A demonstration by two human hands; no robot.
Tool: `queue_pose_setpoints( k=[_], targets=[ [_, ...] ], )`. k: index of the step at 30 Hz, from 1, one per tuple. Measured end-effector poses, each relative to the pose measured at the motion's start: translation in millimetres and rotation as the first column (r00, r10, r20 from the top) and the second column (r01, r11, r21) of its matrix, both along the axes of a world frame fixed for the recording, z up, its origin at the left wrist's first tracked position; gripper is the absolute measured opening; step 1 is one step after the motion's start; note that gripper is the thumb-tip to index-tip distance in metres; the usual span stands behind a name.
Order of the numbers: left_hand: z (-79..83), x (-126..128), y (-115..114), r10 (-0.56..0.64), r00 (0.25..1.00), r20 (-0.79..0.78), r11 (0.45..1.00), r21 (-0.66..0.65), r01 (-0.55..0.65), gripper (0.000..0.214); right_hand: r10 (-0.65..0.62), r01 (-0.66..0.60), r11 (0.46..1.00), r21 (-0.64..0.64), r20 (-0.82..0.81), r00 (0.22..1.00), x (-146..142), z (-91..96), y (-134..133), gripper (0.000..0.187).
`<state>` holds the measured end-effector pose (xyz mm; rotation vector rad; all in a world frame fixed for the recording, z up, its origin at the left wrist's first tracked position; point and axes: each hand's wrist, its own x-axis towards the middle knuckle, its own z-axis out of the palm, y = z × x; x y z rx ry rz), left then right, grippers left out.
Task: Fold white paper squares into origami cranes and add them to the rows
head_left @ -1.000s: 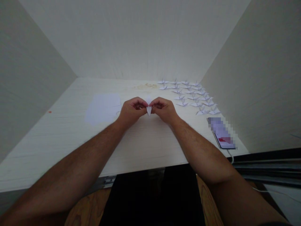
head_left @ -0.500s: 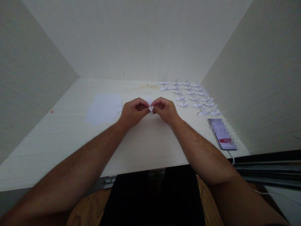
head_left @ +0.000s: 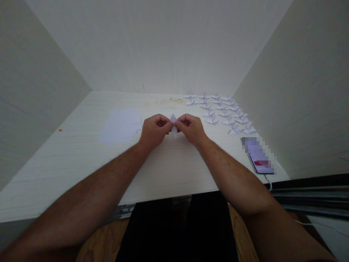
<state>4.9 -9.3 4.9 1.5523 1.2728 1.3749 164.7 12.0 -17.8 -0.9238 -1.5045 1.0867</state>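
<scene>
Between my two hands, over the middle of the table, is a small piece of folded white paper (head_left: pixel 173 118) with a pointed tip facing away from me. My left hand (head_left: pixel 156 128) pinches its left side between thumb and fingers. From the right, my right hand (head_left: pixel 191 127) pinches it in the same way, the fingertips nearly meeting. The fingers cover the paper's middle, so its exact folds cannot be made out. Several white paper cranes (head_left: pixel 225 114) stand in rows to the right of my right hand.
White paper sheets (head_left: pixel 121 125) lie left of my left hand. A phone (head_left: pixel 257 156) with a white cable (head_left: pixel 268 182) rests near the right wall. A small orange-red bit (head_left: pixel 60 130) is at the far left of the white table (head_left: pixel 81 163). Walls enclose the back and sides.
The folded paper now shows a clearer upright point between my fingertips. My fingers have shifted slightly on it; both hands stay in nearly the same place.
</scene>
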Motion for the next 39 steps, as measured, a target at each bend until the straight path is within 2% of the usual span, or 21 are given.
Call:
queue_pose_setpoints(
  k=[11,21,25,30,33,39],
  targets=[
    [0.2,3,-1,-0.033,0.996,0.085,0.999,-0.004,0.034,0.012,-0.050,0.049,0.998,-0.048,-0.019,0.999,-5,4.9,-3,0.020],
    [-2.8,3,0,-0.026,0.995,0.092,1.000,-0.006,0.027,0.016,-0.056,0.050,0.996,-0.078,-0.067,0.996,-8,3.1,-2,0.019],
    [-7.8,2,2,-0.056,0.995,0.077,0.998,0.028,0.054,0.016,-0.048,0.045,0.998,-0.052,-0.073,0.996,-8,2.6,-2,0.020],
    [-10.7,2,2,-0.074,0.997,0.037,0.992,0.107,0.069,0.012,-0.016,0.015,1.000,-0.019,-0.080,0.997,-7,2.7,-1,0.011],
    [-7.5,1,1,-0.083,0.995,0.062,0.994,0.072,0.078,0.010,-0.007,0.003,0.999,-0.044,-0.090,0.996,-4,3.5,0,0.012],
    [-3.8,-3,3,-0.118,0.977,0.178,0.992,-0.032,0.125,0.015,0.077,-0.087,0.994,-0.065,-0.136,0.988,0,3.9,0,0.027]
  ],
)
